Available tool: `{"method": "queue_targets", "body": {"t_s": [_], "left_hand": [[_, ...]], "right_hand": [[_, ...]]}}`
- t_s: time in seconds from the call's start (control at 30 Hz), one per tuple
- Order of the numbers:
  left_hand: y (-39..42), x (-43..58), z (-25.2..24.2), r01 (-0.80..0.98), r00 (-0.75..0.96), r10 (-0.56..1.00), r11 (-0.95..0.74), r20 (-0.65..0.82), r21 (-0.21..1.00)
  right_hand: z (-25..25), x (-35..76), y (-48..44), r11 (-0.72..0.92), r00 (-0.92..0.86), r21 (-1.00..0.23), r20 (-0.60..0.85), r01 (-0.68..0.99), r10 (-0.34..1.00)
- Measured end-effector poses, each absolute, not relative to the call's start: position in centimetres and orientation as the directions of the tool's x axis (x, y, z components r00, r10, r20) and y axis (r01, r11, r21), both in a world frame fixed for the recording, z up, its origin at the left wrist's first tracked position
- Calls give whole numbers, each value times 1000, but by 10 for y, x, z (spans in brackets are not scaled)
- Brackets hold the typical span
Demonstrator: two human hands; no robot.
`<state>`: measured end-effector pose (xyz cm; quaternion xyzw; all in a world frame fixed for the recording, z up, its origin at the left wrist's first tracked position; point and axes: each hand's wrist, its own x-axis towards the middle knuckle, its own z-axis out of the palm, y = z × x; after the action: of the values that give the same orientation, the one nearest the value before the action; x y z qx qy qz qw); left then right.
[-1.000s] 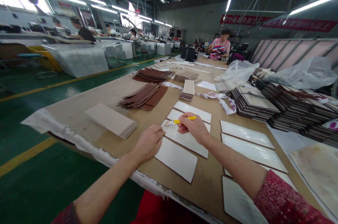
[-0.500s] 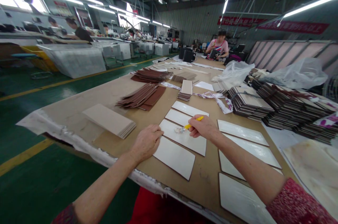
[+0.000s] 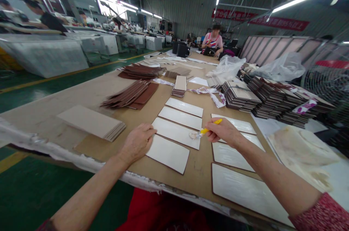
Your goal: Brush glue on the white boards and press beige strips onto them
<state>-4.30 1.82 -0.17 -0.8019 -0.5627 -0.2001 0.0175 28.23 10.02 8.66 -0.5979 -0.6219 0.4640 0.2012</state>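
Observation:
Several white rectangular panels [image 3: 176, 132] lie flat in two columns on a brown cardboard-covered table [image 3: 95, 94]. My left hand [image 3: 137, 143] rests fingers-down on the table, touching the left edge of the nearest panel [image 3: 167, 153]. My right hand [image 3: 224, 132] is closed on a yellow-handled brush [image 3: 203, 132], its whitish tip at the right end of the second panel. Glossy wet-looking panels [image 3: 240, 187] lie under and beside my right forearm.
A stack of beige boards [image 3: 91, 122] sits at the left, brown sheets [image 3: 131, 94] fan out beyond it. Dark stacked boards [image 3: 272, 98] and plastic bags [image 3: 282, 67] fill the right. A person [image 3: 214, 40] sits at the far end; other workers are at tables on the left.
My right hand has drawn the brush rightward across the panel, from its left end to its right end. The left hand stays at the panel edge. The view shifted right.

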Motion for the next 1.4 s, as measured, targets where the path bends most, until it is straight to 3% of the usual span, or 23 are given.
{"method": "queue_targets", "body": {"t_s": [0.33,0.53,0.87,1.17,1.4], "left_hand": [[18,-43,-2,909,278,896,-362,346,206],[17,-42,1,909,252,906,-343,341,239],[16,-46,0,921,102,936,-217,337,324],[18,-46,-3,932,-39,935,-94,354,350],[17,-44,0,937,-49,934,-79,354,339]], "right_hand": [[108,297,98,-104,-164,-798,-247,594,955],[105,265,103,-84,-244,-812,-270,578,931],[92,162,108,-82,-363,-957,-185,280,913],[65,137,102,-49,-419,-939,-198,340,886],[78,148,104,-29,-413,-918,-206,395,887]]}}
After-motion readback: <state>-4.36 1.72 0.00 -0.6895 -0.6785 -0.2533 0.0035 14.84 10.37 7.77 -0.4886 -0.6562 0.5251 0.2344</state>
